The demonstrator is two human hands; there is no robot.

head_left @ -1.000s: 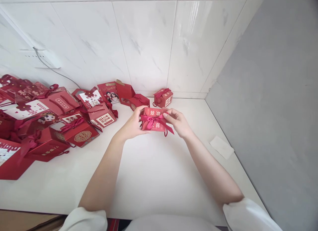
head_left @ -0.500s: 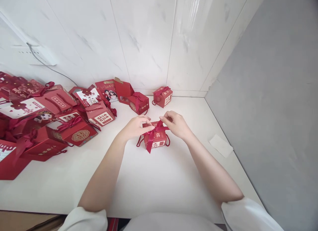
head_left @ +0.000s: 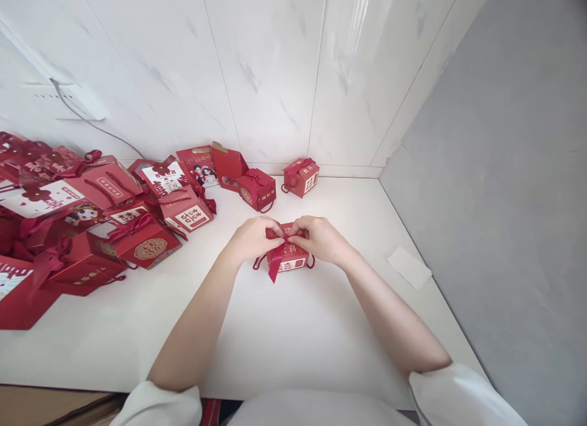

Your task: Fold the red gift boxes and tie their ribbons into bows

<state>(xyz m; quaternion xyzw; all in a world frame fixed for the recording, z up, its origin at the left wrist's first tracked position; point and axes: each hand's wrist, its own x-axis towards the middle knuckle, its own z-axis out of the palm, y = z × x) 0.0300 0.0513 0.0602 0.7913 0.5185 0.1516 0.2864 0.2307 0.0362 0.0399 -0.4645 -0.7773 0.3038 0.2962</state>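
A small red gift box [head_left: 290, 262] with a dark pink ribbon [head_left: 276, 261] stands on the white table [head_left: 284, 328] in the middle. My left hand [head_left: 253, 237] and my right hand [head_left: 318, 238] meet over its top. Both pinch the ribbon at the bow, with fingers curled and fingertips nearly touching each other. One ribbon tail hangs down the box's front left. My hands hide most of the lid.
A heap of red gift boxes and bags [head_left: 92, 212] fills the left side. Two small red boxes [head_left: 257, 189] [head_left: 301, 176] stand near the tiled back wall. A white paper slip [head_left: 409, 268] lies at the right, by the grey side wall [head_left: 504, 187].
The box was held up in both hands; it came down onto the table. My hands have since closed in together over the bow on its top.
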